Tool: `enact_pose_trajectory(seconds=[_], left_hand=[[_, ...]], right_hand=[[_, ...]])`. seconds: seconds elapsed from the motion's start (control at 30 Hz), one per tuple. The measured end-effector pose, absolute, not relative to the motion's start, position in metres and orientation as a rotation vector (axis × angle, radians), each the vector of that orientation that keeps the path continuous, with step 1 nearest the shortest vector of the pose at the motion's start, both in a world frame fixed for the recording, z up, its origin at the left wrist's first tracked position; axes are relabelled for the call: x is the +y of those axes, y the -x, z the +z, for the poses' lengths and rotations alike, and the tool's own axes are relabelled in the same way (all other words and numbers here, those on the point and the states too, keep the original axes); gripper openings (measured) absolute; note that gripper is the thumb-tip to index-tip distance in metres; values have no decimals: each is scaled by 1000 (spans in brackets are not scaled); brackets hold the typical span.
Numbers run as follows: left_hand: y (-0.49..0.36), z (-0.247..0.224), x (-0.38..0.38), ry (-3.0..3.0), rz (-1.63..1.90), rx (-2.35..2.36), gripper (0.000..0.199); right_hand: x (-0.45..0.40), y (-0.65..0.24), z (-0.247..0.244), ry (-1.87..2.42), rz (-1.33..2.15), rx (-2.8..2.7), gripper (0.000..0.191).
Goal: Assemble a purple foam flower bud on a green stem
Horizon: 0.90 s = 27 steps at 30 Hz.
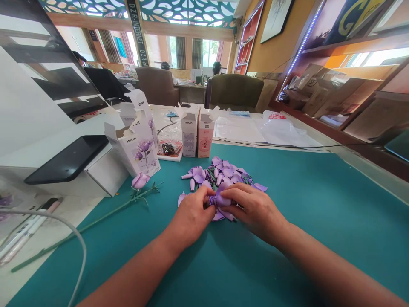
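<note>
Both of my hands meet over a heap of purple plastic flower petals (227,171) on the green mat. My left hand (195,213) pinches a small dark-purple flower core (212,199) between thumb and fingers. Against that core, my right hand (255,209) grips a lighter purple petal (223,197). Whether the two parts are joined cannot be seen, as my fingers hide the contact. Loose petals and green pieces lie around and beneath my fingertips. To the left rests an assembled rose (140,181) with a long green stem (105,217).
Open flower boxes (136,155) stand at the left, with a white box (189,136) and a pink box (205,138) behind the heap. A black phone (68,160) lies on a white carton. A grey cable (83,247) loops at lower left. Plastic bags (277,128) lie behind the mat (319,204).
</note>
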<state>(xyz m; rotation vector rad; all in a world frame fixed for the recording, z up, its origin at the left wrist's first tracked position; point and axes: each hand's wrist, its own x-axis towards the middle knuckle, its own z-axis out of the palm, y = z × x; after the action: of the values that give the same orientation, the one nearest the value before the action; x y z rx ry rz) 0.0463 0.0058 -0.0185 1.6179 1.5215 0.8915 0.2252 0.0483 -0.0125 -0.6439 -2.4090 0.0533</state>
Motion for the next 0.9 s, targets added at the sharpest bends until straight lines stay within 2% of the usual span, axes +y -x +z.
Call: enact_pose_trajectory(seconds=[0.43, 0.63, 0.9], left_hand=[[-49, -18, 4, -1778, 733, 1710, 19], [-51, -18, 3, -1828, 675, 1799, 21], [-50, -19, 2, -1868, 643, 1819, 22]], right_hand=[[44, -222, -18, 741, 33, -2376, 15], [44, -220, -21, 764, 103, -2340, 3], [45, -220, -22, 788, 105, -2330, 8]])
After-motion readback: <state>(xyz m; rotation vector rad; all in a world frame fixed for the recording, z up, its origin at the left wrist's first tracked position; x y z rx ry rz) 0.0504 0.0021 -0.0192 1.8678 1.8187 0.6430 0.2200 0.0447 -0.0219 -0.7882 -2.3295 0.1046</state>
